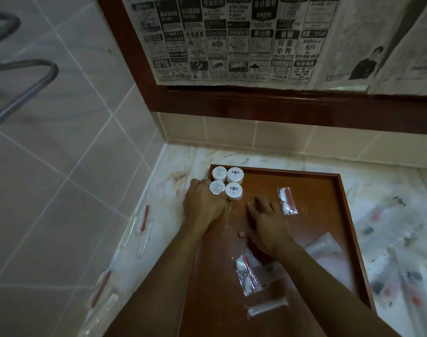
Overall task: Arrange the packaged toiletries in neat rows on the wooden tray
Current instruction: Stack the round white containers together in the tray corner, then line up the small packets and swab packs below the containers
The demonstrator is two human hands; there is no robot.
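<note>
Four round white tubs (227,183) are sitting in a tight two-by-two block in the far left corner of the wooden tray (329,177), which is resting on the marble table (390,190) below a newspaper-covered mirror frame (232,98). From the head camera, the left hand (204,205) is curling around the near-left tub, fingers closed against its side at the tray's left rim, seemingly nudging it into line. The right hand (268,223) is lying flat and spread on the bare wood in the middle of the tray, holding nothing. One clear sachet with a red strip (287,200) is lying near the right hand on its far side; a second such sachet (247,273) is sitting near the front beside a slim wrapped stick (266,308); a pale tube (325,243) is showing past the right forearm. More thin wrapped packets (143,229) are lying off the tray along the wall on the left, and others, blurred, on the right.

Judging by this, the tub row is being squared up, and the task looks early. The next move probably calls for gathering the loose sachets and setting them parallel beside the tubs.
</note>
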